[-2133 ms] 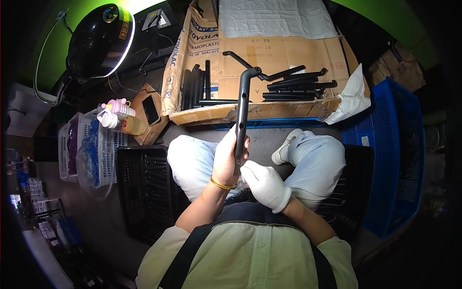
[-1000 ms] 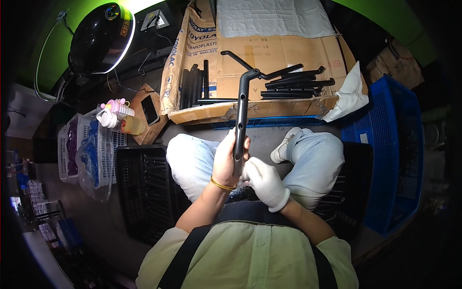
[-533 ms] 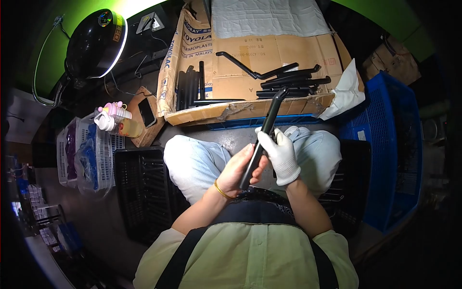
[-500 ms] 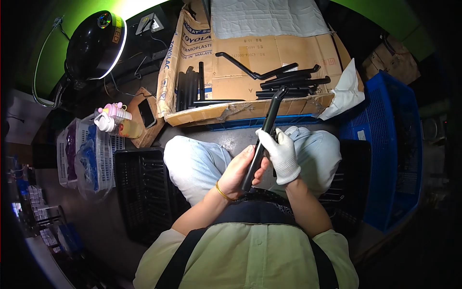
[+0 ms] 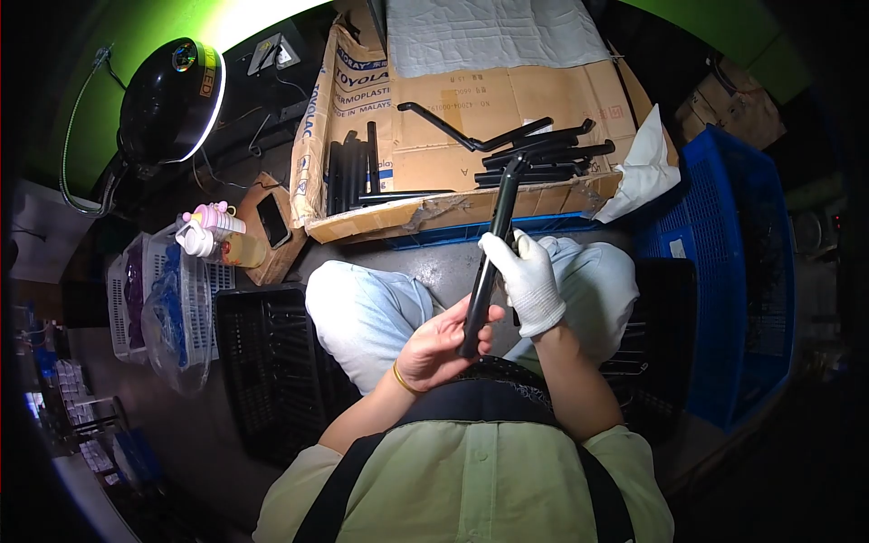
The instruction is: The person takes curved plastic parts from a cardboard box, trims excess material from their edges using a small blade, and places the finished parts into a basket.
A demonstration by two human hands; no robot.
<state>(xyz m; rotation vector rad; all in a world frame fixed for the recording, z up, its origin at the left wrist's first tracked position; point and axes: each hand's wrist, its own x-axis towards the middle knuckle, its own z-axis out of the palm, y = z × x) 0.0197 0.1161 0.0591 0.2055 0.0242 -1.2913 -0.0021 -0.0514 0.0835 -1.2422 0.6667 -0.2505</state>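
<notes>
Above my lap a black tube with an angled end is held tilted, its bent end up and away from me. My bare left hand has its fingers around the lower end. Further up, my gloved right hand grips the tube near its middle, thumb along the side. Beyond the tube's tip, several similar black bent tubes lie in a cardboard box. More straight black tubes stand and lie at the box's left side.
A lamp glows at the upper left. Bottles and a phone sit left of the box. Black crates flank my legs, and a blue crate stands at right. White cloth covers the box's far edge.
The tube has turned slightly more upright. My left hand has shifted a little down and left, its fingers loosened and opened somewhat around the lower end. My right hand keeps its hold.
</notes>
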